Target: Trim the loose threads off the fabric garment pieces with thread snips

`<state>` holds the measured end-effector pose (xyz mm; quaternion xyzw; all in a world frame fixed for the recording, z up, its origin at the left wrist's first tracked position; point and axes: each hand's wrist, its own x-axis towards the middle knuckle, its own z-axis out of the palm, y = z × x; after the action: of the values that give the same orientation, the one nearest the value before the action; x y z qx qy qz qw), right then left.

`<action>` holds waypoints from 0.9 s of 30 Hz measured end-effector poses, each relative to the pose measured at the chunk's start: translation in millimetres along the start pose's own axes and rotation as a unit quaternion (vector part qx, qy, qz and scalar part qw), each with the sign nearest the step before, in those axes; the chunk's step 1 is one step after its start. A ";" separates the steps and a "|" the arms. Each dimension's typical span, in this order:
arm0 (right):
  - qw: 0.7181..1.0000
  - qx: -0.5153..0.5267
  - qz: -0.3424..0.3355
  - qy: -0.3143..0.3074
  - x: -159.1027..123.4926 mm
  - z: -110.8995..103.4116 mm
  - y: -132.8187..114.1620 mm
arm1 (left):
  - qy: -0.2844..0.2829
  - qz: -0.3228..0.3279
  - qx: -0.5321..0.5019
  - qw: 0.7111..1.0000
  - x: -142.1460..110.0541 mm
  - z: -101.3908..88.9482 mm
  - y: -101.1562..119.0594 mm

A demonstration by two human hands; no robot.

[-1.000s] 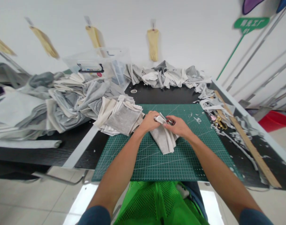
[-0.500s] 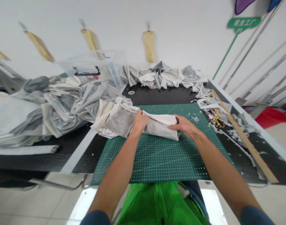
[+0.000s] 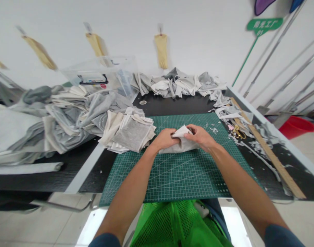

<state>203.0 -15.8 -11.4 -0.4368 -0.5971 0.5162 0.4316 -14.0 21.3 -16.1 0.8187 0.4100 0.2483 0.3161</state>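
On the bench's L end, a big cloth pile (image 3: 67,116) is lying messy. A flat stack (image 3: 132,132) is covering the mat's (image 3: 182,178) far L corner, so it's prob. looking neat & done. The L hand (image 3: 167,139) is pinching the gray cloth (image 3: 179,147), fingers almost closed; the R hand (image 3: 200,137) is pinching its white fold too, w/ a small gap. This pc. is bunching up near the mat's far edge, so it's prob. only part done. Fingers are hiding a dark bit by the R thumb; can't tell what. Gold scissors (image 3: 239,133) are resting near the bench's R edge, half lost in scraps.
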 end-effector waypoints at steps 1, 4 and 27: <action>1.000 -0.005 -0.013 -0.005 -0.6 -0.9 -1.8 | 0.016 -0.010 -0.017 1.000 -0.4 -2.7 0.5; 0.999 -0.019 -0.035 -0.010 -2.0 -2.7 -4.7 | 0.037 -0.057 -0.102 0.992 -2.0 -9.0 3.0; 0.998 -0.055 -0.036 -0.014 -2.1 0.7 6.0 | 0.095 0.015 -0.393 0.914 -5.7 -15.9 7.2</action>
<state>203.3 -17.5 -17.5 -0.4310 -0.6454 0.4732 0.4168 -23.9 18.2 -1.0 0.6071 0.2948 0.4712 0.5679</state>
